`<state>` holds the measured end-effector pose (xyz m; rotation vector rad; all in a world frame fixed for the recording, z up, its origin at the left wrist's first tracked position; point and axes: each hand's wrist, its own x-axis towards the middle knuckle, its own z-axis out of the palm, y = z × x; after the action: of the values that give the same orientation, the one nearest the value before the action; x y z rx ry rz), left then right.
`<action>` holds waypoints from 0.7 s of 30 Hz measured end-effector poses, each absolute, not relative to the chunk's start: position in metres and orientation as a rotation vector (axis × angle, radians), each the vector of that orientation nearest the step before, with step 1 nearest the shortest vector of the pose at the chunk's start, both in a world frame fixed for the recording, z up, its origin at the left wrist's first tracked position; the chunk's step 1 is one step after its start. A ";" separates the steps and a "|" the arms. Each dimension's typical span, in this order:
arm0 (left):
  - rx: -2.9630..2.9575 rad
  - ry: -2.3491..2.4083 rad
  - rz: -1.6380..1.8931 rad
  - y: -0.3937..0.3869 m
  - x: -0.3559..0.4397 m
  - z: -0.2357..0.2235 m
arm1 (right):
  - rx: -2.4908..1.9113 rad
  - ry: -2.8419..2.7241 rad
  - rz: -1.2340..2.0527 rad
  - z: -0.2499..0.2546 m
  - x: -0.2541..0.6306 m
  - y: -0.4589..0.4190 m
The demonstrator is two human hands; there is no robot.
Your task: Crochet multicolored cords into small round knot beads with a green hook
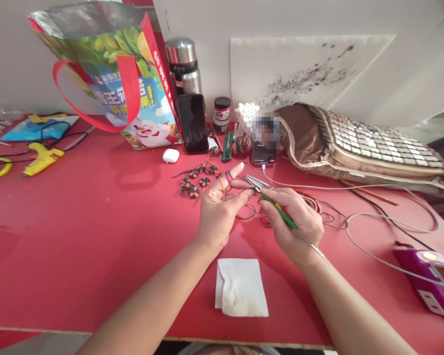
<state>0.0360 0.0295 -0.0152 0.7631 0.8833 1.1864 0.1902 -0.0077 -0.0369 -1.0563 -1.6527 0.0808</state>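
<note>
My right hand (296, 222) grips a crochet hook (283, 214) by its green handle, and the hook's metal end points back toward my wrist. Beside it, my left hand (222, 207) pinches a bit of yarn work at the hook's tip, too small to make out. Multicoloured yarn (228, 178) is wrapped round the raised left index finger. Just behind the fingers lie silver scissors (257, 181), partly hidden. Several small dark and orange crocheted pieces (193, 192) rest left of my left hand. Loose yarn (311, 201) spreads behind my right hand.
A folded white tissue (242, 291) lies between my forearms. Behind stand a shopping bag (148, 93), a black phone (192, 123) and a second phone (264, 153) whose white cable (348, 222) runs right. A yellow glue gun (42, 159) is at left, a purple power strip (425, 281) at right.
</note>
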 end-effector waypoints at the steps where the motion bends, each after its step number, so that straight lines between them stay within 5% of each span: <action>1: 0.778 0.877 1.187 0.029 0.036 -0.015 | -1.059 -1.649 0.076 -0.037 0.190 -0.008; 21: 0.877 0.926 1.270 0.026 0.037 -0.014 | -1.031 -1.594 0.109 -0.040 0.186 -0.013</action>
<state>0.0372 0.0260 -0.0144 0.8771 0.9264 1.2701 0.1860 -0.0131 -0.0400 -1.0306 -1.5936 0.1087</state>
